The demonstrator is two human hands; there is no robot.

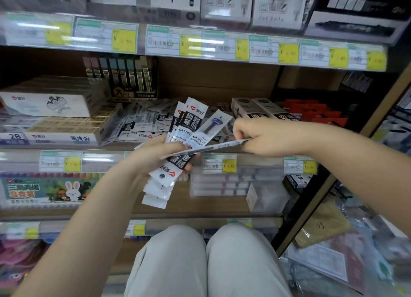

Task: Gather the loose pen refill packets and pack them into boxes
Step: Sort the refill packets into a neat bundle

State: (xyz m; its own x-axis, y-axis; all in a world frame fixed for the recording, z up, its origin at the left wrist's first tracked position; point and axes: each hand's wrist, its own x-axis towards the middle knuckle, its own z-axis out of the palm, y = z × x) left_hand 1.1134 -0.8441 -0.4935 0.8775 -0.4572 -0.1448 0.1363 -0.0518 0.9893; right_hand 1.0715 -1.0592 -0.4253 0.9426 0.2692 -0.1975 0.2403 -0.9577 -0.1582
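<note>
My left hand (pixel 155 156) grips a fanned bundle of white and black pen refill packets (pixel 189 127) in front of the middle shelf. My right hand (pixel 262 136) pinches the end of a single packet (pixel 213 147) lying edge-on across the bundle, its other end at my left fingers. More loose refill packets (pixel 144 121) lie in a heap on the shelf behind my hands. Two narrow white and black refill boxes (pixel 262 110) lie on the shelf to the right of the heap.
Flat white and cream boxes (pixel 60 116) are stacked left of the heap, and a dark display box of lead cases (pixel 124 76) stands behind. Red packs (pixel 315 112) lie at the right. Price-tag rails (pixel 200 43) edge each shelf. My knees (pixel 206 256) are below.
</note>
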